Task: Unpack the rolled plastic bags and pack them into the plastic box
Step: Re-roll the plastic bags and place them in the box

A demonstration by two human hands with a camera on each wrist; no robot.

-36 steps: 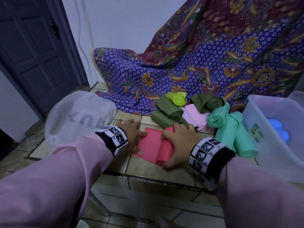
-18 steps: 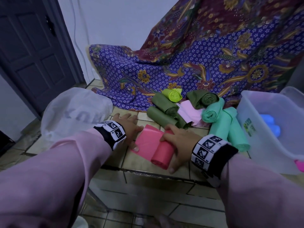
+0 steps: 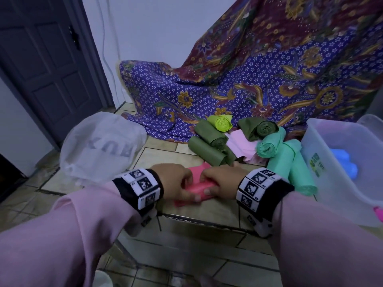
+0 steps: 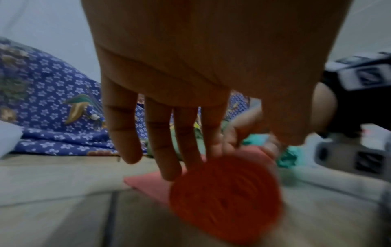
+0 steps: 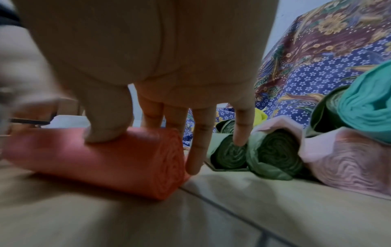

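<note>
Pink roll (image 3: 200, 188) sat on the tiled floor (image 3: 207, 214) right in front, well short of the plastic box (image 3: 331, 183) off to the right. Both hands were on it. The left hand (image 3: 174, 181) pinched one end, fingers over the top and thumb on the near side. The right hand (image 3: 222, 181) had its thumb pressed on top and fingers down the back. A loose tail (image 4: 148, 182) lay flat on the floor, so I'd tuck that snug and grip lightly, or it'll probably unwind on the way over.

dim, bluish light | soft shadows | wide-angle edge bending | wrist views motion-blurred
</note>
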